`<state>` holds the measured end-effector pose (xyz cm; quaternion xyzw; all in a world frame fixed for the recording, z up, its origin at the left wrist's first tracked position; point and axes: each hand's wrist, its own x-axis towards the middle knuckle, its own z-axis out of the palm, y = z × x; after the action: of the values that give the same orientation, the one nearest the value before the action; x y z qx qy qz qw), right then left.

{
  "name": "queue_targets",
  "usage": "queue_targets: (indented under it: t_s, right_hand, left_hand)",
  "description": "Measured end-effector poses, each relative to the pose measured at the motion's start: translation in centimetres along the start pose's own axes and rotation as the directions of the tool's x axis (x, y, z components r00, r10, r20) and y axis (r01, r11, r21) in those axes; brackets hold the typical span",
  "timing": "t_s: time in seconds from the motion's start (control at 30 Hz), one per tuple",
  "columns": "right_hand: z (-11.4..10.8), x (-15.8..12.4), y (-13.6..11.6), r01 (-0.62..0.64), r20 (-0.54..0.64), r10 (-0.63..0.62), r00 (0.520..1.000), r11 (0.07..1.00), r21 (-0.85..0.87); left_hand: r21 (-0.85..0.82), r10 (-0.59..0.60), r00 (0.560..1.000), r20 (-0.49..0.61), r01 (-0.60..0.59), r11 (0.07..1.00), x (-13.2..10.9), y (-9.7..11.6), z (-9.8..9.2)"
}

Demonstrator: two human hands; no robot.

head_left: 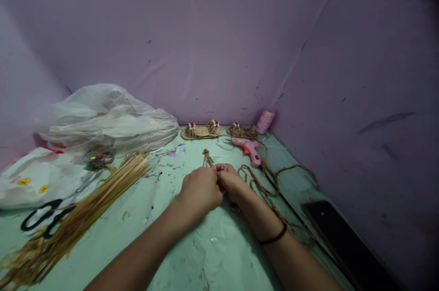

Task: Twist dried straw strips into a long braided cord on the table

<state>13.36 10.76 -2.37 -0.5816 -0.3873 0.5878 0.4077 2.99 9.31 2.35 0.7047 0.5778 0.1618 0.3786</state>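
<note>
The near end of a short, tan braided fibre cord (pixel 207 157) is pinched where the fingertips of both hands meet. The left hand (pixel 200 190) is curled shut, knuckles up, and the right hand (pixel 231 181) is closed against it from the other side. The free end of the braided fibre cord is fanned out just beyond the fingers, pointing away from the body and lying flat on the pale green painted tabletop (pixel 212 254). A thin black wristband (pixel 274 237) is worn on the right wrist.

From beneath the right hand, a long loose brown twisted rope (pixel 265 190) is trailed in loops along the right side of the table, next to a flat black rectangular slab (pixel 343 236).

Two containers are seen to the left, well apart from the grip. A crumpled clear plastic bag (pixel 103 119) is filled with something pale that cannot be made out. Nearer the edge, a white plastic bag with yellow marks (pixel 34 177) is laid flat, its contents hidden.

In front of these bags, a long bundle of flat yellow straw strips (pixel 85 208) is spread diagonally, with black-handled scissors (pixel 44 218) beside it.

Beyond the cord, a pink plastic glue gun (pixel 248 148) is laid. Two small woven straw sandals (pixel 200 131) and a pink thread spool (pixel 265 120) are set against the purple cloth backdrop (pixel 219 44).
</note>
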Motion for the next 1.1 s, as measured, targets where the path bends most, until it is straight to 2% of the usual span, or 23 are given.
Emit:
queue_targets:
  t_s: [0.07,0.1,0.13,0.2,0.27,0.33,0.4,0.47,0.53,0.67,0.77,0.87,0.93,1.1]
  right_hand:
    - [-0.1,0.0,0.0,0.017,0.036,-0.017,0.999,1.000,0.017]
    - [-0.1,0.0,0.0,0.019,0.049,-0.020,0.999,0.999,0.026]
    - [-0.2,-0.1,-0.1,0.016,0.061,-0.018,0.998,0.999,0.038]
    - [-0.3,-0.2,-0.3,0.002,0.095,-0.008,0.995,0.998,0.060]
    - [-0.4,-0.2,-0.5,-0.009,0.130,0.003,0.992,0.999,0.050]
    - [-0.5,-0.1,-0.5,0.009,0.132,-0.007,0.991,1.000,-0.017]
    - [-0.5,0.3,-0.2,0.084,0.111,-0.071,0.991,0.989,-0.121]
    - [-0.6,0.8,0.2,0.179,0.108,-0.158,0.982,0.958,-0.225]
    - [-0.6,1.1,0.7,0.230,0.116,-0.204,0.972,0.924,-0.305]
    - [-0.8,0.6,0.0,0.201,0.106,-0.174,0.979,0.908,-0.369]
    - [-1.2,-0.6,-1.6,0.041,0.169,0.009,0.986,0.957,-0.288]
    - [-1.6,-1.5,-2.8,-0.110,0.243,0.143,0.959,0.983,-0.146]
    - [-1.7,-1.5,-2.9,-0.127,0.215,0.141,0.966,0.989,-0.078]
    - [-1.0,-0.9,-2.0,-0.074,0.096,0.075,0.993,0.997,-0.012]
  left_hand:
    - [0.094,0.025,0.996,-0.080,-0.017,0.995,0.7,-0.4,-1.5]
    - [0.071,-0.014,0.993,-0.114,0.022,0.997,1.1,-0.6,-2.2]
    - [-0.011,-0.083,0.994,-0.074,0.083,0.997,1.5,-0.9,-2.6]
    - [-0.236,-0.200,0.974,0.106,0.220,0.946,2.2,-1.4,-2.9]
    - [-0.404,-0.223,0.934,0.279,0.325,0.855,2.7,-1.9,-2.5]
    - [-0.473,-0.220,0.919,0.327,0.361,0.804,3.0,-2.3,-2.0]
    - [-0.438,-0.259,0.920,0.295,0.371,0.819,3.3,-2.6,-1.6]
    - [-0.358,-0.278,0.933,0.231,0.347,0.867,3.5,-3.0,-1.3]
    - [-0.323,-0.237,0.959,0.158,0.277,0.905,3.7,-3.3,-1.0]
    - [-0.376,-0.148,0.986,0.081,0.168,0.911,3.8,-3.5,-0.8]
    - [-0.380,-0.135,0.986,0.099,0.163,0.911,3.6,-3.4,-1.0]
    - [-0.408,-0.104,0.986,0.131,0.150,0.900,3.5,-3.4,-1.5]
    - [-0.437,-0.087,0.986,0.141,0.141,0.888,3.4,-3.4,-1.7]
    - [-0.483,-0.072,0.984,0.161,0.142,0.864,3.7,-3.8,-1.6]
